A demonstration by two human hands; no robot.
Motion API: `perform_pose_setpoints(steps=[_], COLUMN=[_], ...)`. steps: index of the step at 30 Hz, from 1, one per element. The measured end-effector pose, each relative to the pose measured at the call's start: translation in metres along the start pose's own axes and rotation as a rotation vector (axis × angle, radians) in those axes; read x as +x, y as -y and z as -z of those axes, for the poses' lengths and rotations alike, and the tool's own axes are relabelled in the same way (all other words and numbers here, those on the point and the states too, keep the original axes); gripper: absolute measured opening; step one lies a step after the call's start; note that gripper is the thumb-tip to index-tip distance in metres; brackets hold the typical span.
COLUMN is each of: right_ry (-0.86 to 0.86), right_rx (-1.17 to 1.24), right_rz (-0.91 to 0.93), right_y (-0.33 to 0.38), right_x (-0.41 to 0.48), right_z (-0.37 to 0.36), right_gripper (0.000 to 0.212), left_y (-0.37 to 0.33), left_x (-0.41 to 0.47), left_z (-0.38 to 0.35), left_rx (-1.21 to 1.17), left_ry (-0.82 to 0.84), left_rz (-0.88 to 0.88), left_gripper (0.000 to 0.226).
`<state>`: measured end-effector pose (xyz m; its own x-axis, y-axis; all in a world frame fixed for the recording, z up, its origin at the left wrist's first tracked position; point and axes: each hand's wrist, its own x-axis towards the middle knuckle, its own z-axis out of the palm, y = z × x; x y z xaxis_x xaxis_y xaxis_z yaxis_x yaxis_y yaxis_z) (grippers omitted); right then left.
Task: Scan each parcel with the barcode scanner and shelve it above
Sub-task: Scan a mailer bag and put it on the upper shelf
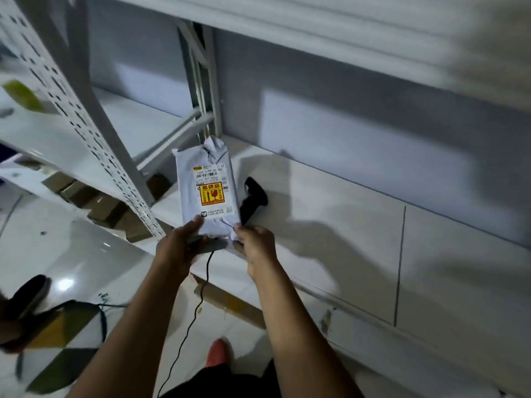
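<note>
Single head-worn view, looking forward and down, near a shelf [330, 225]

The grey-white plastic parcel [208, 185], centre frame, faces label-up with a barcode label and a yellow-red fragile sticker. The left hand [178, 247] and right hand [255, 247] grip its near end. The black barcode scanner [255, 196] lies just right, partly behind it.

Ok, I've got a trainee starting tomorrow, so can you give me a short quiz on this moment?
1. True or false: the barcode scanner is being held.
2. The parcel is gripped by: A) one hand B) both hands C) neither.
3. Fill in: the scanner lies to the ___ of the parcel.
Key: 1 false, it lies on the shelf. 2 B, left hand and right hand grip its near end. 3 right.
</note>
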<state>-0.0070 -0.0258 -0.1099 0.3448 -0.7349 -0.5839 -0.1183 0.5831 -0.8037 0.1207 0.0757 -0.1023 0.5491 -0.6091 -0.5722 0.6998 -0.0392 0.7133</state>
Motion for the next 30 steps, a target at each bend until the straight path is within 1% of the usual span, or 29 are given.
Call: perform_pose_setpoints(steps=[1, 3, 6, 7, 10, 12, 14, 16, 18, 21, 23, 24, 26, 27, 28, 30], right_ry=[-0.075, -0.212, -0.347, -0.356, -0.351, -0.346, -0.353, -0.384, -0.393, -0.330, -0.286, -0.270, -0.234, -0.218, -0.212, -0.201], right_rx=[0.003, -0.001, 0.012, -0.001, -0.119, -0.276, -0.501, -0.596, -0.618, -0.557, -0.480, -0.406, -0.226, -0.141, -0.070, 0.034], right_rz=[0.010, 0.002, -0.023, -0.037, -0.073, -0.080, -0.090, -0.099, -0.095, -0.130, -0.171, -0.189, -0.192, -0.171, -0.135, -0.045], right_y=[-0.002, -0.006, -0.003, 0.000, -0.002, -0.009, -0.011, -0.014, -0.012, -0.004, 0.002, 0.003, 0.005, 0.006, 0.008, 0.017], right_x=[0.008, 0.027, 0.051, 0.054, 0.065, 0.076, 0.080, 0.085, 0.090, 0.104, 0.106, 0.104, 0.103, 0.100, 0.099, 0.092], right_z=[-0.007, -0.011, -0.012, -0.014, -0.025, -0.037, -0.048, -0.055, -0.060, -0.057, -0.050, -0.047, -0.043, -0.043, -0.044, -0.044], right_gripper=[0.011, 0.018, 0.012, 0.017, 0.047, 0.057, 0.067, 0.074, 0.068, 0.041, 0.021, 0.016, 0.017, 0.024, 0.028, 0.024], left_y=[-0.008, -0.017, -0.026, -0.028, -0.031, -0.037, -0.043, -0.048, -0.049, -0.056, -0.069, -0.074, -0.087, -0.094, -0.098, -0.107], left_x=[0.006, 0.016, 0.022, 0.023, 0.025, 0.025, 0.025, 0.027, 0.031, 0.042, 0.051, 0.055, 0.060, 0.063, 0.067, 0.071], left_z=[0.003, 0.007, 0.006, 0.006, 0.012, 0.020, 0.028, 0.034, 0.037, 0.039, 0.036, 0.034, 0.029, 0.026, 0.023, 0.016], left_rx=[0.003, -0.015, -0.037, -0.022, 0.062, 0.147, 0.212, 0.226, 0.219, 0.144, 0.146, 0.148, 0.134, 0.131, 0.136, 0.157], left_ry=[-0.041, -0.112, -0.145, -0.147, -0.132, -0.114, -0.111, -0.135, -0.161, -0.174, -0.153, -0.149, -0.131, -0.108, -0.087, -0.055], left_rz=[-0.020, -0.062, -0.094, -0.095, -0.064, -0.077, -0.104, -0.123, -0.113, -0.052, -0.062, -0.083, -0.119, -0.129, -0.134, -0.144], left_gripper=[0.060, 0.054, 0.039, 0.037, 0.036, 0.038, 0.040, 0.037, 0.037, 0.038, 0.042, 0.040, 0.034, 0.034, 0.038, 0.046])
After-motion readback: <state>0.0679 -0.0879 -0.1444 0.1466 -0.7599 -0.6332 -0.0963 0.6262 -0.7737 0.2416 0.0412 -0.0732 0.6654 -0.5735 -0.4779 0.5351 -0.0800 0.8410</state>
